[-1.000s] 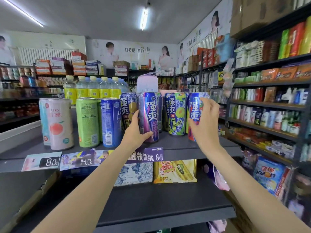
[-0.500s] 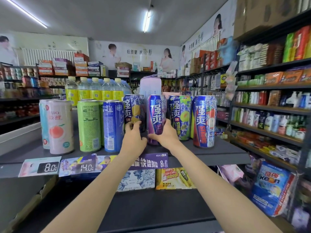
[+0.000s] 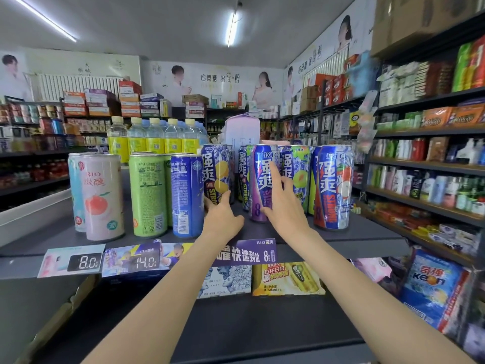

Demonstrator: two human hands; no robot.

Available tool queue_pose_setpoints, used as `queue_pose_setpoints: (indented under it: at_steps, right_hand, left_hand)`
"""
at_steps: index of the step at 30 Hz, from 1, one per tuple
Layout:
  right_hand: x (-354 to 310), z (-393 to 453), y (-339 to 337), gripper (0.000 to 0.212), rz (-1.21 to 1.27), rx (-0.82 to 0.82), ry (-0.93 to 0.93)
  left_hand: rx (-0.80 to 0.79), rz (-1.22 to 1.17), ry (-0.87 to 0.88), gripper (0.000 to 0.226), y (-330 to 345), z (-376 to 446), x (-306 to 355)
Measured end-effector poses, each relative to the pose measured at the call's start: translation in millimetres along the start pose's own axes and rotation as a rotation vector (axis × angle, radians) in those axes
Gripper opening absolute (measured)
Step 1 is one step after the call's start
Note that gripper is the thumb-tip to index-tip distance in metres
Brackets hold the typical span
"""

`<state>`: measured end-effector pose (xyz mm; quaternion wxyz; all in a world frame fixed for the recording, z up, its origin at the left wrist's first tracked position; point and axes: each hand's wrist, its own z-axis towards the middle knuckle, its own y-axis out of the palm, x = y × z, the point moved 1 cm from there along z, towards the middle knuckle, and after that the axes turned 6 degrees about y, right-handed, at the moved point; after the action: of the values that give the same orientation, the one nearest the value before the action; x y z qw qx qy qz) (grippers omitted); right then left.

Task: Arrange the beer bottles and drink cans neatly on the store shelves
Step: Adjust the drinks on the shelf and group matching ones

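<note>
While both arms reach over the top shelf [image 3: 354, 232], the right hand [image 3: 284, 206] lies against the front of the purple can [image 3: 259, 185], fingers straight and touching its label. The left hand [image 3: 223, 216] rests at the base of the lemon can [image 3: 216, 174], just left of the purple can; whether its fingers curl round that can cannot be told. Right of the purple can stand a green-and-blue can [image 3: 298, 174] and a red-and-blue can [image 3: 332, 187]. Left of the lemon can stand a blue can [image 3: 186, 195], a green can [image 3: 148, 195] and a pink peach can [image 3: 101, 198]. Behind them stands a row of yellow-labelled bottles [image 3: 154, 137]. Below the purple can, the lower shelf [image 3: 262, 324] holds boxed multipacks [image 3: 286, 278].
</note>
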<state>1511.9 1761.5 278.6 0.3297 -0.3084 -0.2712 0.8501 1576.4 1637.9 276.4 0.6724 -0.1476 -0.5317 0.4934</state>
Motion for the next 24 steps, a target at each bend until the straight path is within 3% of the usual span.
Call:
queue_pose_setpoints:
  at_steps: [9, 18, 24]
  right_hand:
    - [-6, 10, 15, 0.088, -0.137, 0.011, 0.092]
    - [0, 10, 16, 0.09, -0.025, 0.024, 0.105]
    - [1, 7, 12, 0.086, 0.048, 0.005, 0.095]
  left_hand:
    - [0.026, 0.026, 0.02, 0.069, 3, 2, -5]
    - [0.064, 0.028, 0.029, 0.067, 3, -1, -3]
    - [-0.03, 0.064, -0.03, 0.069, 3, 2, 0]
